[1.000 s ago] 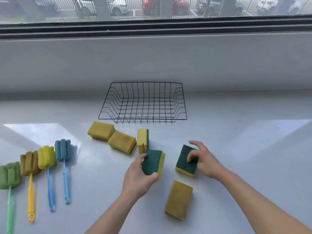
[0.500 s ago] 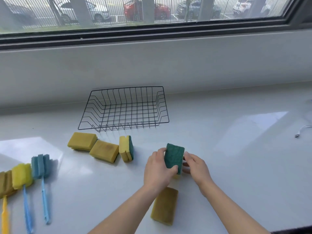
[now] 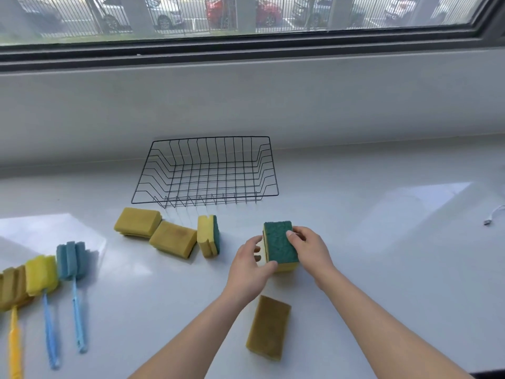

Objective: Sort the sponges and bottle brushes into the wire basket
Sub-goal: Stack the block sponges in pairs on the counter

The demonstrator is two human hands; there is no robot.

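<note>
Both hands hold two green-topped yellow sponges (image 3: 280, 243) stacked together just above the white counter. My left hand (image 3: 250, 265) grips their left side and my right hand (image 3: 307, 248) their right. The black wire basket (image 3: 269, 165) stands behind them with nothing in it. Two yellow sponges (image 3: 138, 222) (image 3: 173, 239) lie flat left of centre, and a third sponge (image 3: 209, 236) stands on edge beside them. Another yellow sponge (image 3: 269, 325) lies between my forearms. Three bottle brushes lie at the left: blue (image 3: 72, 269), yellow-headed (image 3: 41, 274) and brownish (image 3: 12, 288).
The white counter (image 3: 382, 255) runs to a low grey wall under a window. A white cable end (image 3: 492, 217) lies at the far right edge.
My hands brought the two green-topped sponges together from separate spots on the counter into one stack held between them. The camera view has shifted to the right.
</note>
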